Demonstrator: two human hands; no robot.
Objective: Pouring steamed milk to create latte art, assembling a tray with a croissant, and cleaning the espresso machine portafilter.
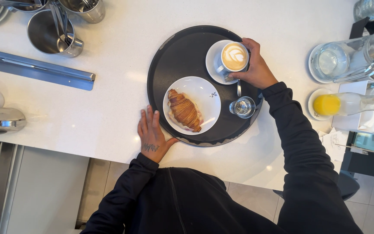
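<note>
The right hand (256, 69) curls around the coffee cup (234, 56) on its saucer (213, 56), at the far right of the black tray (182, 52). The left hand (152, 135) lies flat, fingers together, on the counter (109, 99), touching the tray's near left edge. A croissant (184, 110) sits on a plate (202, 93), with a small glass (242, 107) to its right.

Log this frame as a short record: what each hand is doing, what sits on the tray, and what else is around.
left hand: flat on the white counter, at the round black tray edge
right hand: on the latte cup and saucer
also on tray: croissant on white plate, small glass, spoon
nearby: metal jugs, water carafe, juice bottle
</note>
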